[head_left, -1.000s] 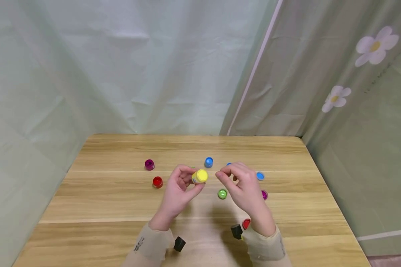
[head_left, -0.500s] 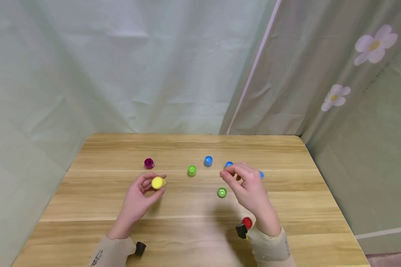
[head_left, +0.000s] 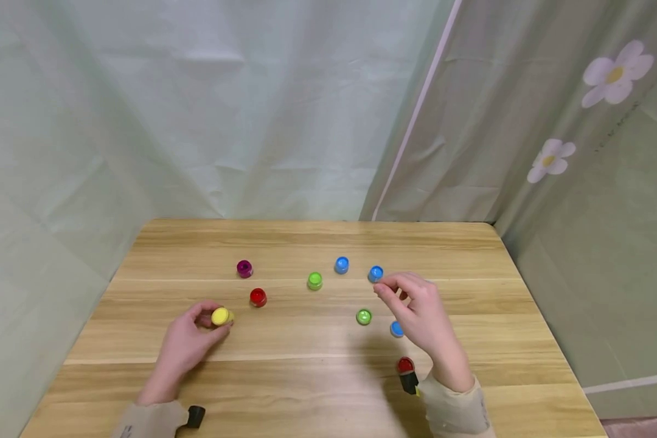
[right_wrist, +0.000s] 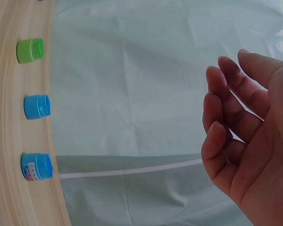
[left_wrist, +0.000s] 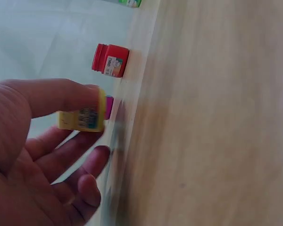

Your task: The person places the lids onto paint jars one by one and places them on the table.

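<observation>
Near the table's left side my left hand (head_left: 185,342) grips a small yellow paint jar (head_left: 221,316) between thumb and fingers. The left wrist view shows this jar (left_wrist: 80,118) close over the wood, its label partly under the thumb. My right hand (head_left: 416,313) hovers over the right half with loosely bent fingers and nothing in them; the right wrist view shows the bare palm and fingers (right_wrist: 245,117). Just beyond its fingertips stands a blue jar (head_left: 375,274). A green lid (head_left: 364,317) and a blue lid (head_left: 397,329) lie beside it.
A red jar (head_left: 258,297) and a purple jar (head_left: 244,269) stand beyond my left hand. Mid-table are a green jar (head_left: 314,280) and another blue jar (head_left: 342,264). A red lid (head_left: 405,365) lies by the right wrist camera (head_left: 409,383). Curtains (head_left: 285,121) hang behind the table.
My left hand has carried the yellow jar left and toward the table's front, uncovering the green and red jars. My right hand has shifted slightly right, and a blue lid now shows beside it.
</observation>
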The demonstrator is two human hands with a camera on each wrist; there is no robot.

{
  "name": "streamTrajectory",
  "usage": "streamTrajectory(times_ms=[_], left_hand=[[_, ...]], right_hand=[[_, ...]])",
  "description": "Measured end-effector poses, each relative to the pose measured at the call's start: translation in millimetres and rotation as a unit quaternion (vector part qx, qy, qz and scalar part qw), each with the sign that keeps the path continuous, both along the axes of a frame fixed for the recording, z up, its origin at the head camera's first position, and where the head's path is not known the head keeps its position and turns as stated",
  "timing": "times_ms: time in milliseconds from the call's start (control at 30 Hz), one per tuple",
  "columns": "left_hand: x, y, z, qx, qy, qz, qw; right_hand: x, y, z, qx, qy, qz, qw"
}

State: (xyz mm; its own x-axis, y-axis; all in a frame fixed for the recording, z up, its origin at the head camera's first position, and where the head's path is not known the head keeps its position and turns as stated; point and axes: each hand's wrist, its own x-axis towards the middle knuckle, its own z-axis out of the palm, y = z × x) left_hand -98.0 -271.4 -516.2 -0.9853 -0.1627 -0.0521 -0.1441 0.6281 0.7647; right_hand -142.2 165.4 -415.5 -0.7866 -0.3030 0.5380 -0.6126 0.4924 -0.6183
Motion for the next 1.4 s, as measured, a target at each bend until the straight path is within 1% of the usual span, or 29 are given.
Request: streamTrajectory(times_ms=[200,500,767,933,1033,1133,1167,1233,1300,1400], left_hand=[[-2.8,-0.6,1.9,-0.029,-0.014,-0.008,0.9995],[-6.8,-2.1,3.3,-0.049,-0.047,-0.009,0.9976],[-6.8,-1.9,3.2,-0.054,-0.041,-0.01,0.9977],[-5.4,-0.1,8.8,-0.051,-0.049,-0.016,0.9974],[-4.2,5.3,15.7,-0.062,-0.027,-0.022,0.9975],[-6.4,14.5,23.7,-0.087,0.027,-0.033,0.9953],[-8.4,18.1,25.9,-0.096,0.046,-0.039,0.9936],[-13.6,25.2,29.7,-0.11,0.073,-0.051,0.9899],[-19.5,31.8,31.7,-0.127,0.087,-0.062,0.9862],[-28.1,40.1,33.2,-0.14,0.085,-0.072,0.9838]], right_hand=[[-0.3,5.7,1.2,0.002,0.006,-0.002,1.0],[-1.7,11.8,1.9,0.001,0.011,-0.005,1.0],[-0.9,13.1,2.3,0.003,0.009,-0.007,1.0],[0.4,14.0,2.4,0.009,0.004,-0.009,1.0],[0.4,15.3,1.6,0.012,-0.001,-0.009,1.0],[0.2,17.0,0.5,0.014,-0.006,-0.013,1.0],[0.1,17.8,0.1,0.014,-0.007,-0.014,1.0],[0.0,19.1,0.0,0.015,-0.009,-0.015,1.0],[-0.3,20.6,0.2,0.02,-0.011,-0.016,1.0],[-1.0,23.9,0.3,0.036,-0.022,-0.014,0.999]])
